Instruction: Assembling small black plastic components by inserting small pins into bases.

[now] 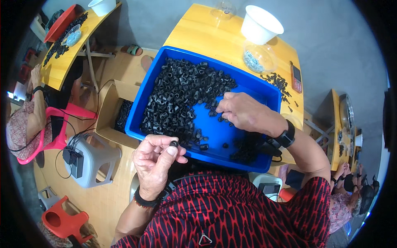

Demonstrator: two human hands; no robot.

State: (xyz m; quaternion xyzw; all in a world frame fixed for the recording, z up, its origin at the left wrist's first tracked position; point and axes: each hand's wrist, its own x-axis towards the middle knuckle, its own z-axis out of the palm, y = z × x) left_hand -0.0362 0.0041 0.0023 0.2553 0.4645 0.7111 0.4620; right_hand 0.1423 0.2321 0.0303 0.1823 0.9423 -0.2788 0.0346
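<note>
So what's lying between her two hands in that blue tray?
In the head view, loose black plastic pieces on the blue tray floor lie between left hand and right hand.

parts (178, 99) heaped in tray (144, 97) on table (206, 33), cup (260, 25) behind tray, box (108, 108) left of tray

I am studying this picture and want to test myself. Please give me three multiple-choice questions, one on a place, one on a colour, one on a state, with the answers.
1. Where is the right hand?
A. inside the blue tray
B. on the white cup
C. on the grey stool

2. What colour are the small parts in the tray?
A. white
B. black
C. red

3. What is the left hand doing?
A. lying flat and empty
B. gripping the tray rim
C. pinching one small black ring

Answers: 1 A, its fingers reach the parts on the tray floor. 2 B, the heap is black. 3 C, the ring sits between thumb and fingers.
</note>
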